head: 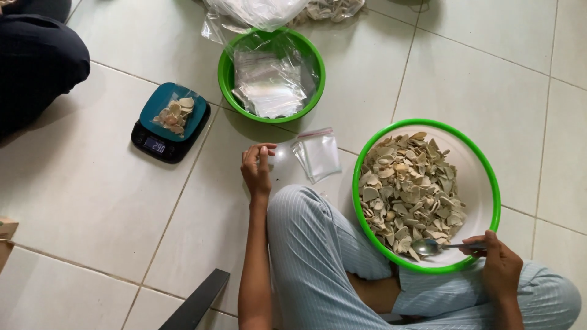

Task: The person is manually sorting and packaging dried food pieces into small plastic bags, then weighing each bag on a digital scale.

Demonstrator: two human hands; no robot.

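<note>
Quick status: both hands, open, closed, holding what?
Left hand: open, empty, fingers loosely curled above the white tiled floor.
Right hand: closed on metal spoon.

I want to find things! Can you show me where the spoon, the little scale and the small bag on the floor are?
spoon (426, 246), head view, on its shiny bowl, held by the right hand (502, 263).
scale (170, 122), head view, on its teal weighing plate.
small bag (318, 154), head view, on its clear middle.

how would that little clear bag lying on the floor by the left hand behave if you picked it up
The small clear bag looks thin, flat and empty, so probably floppy and very light. Its glossy film on smooth tile may be slippery and hard to pinch. The left hand hovers beside it without touching.
</note>
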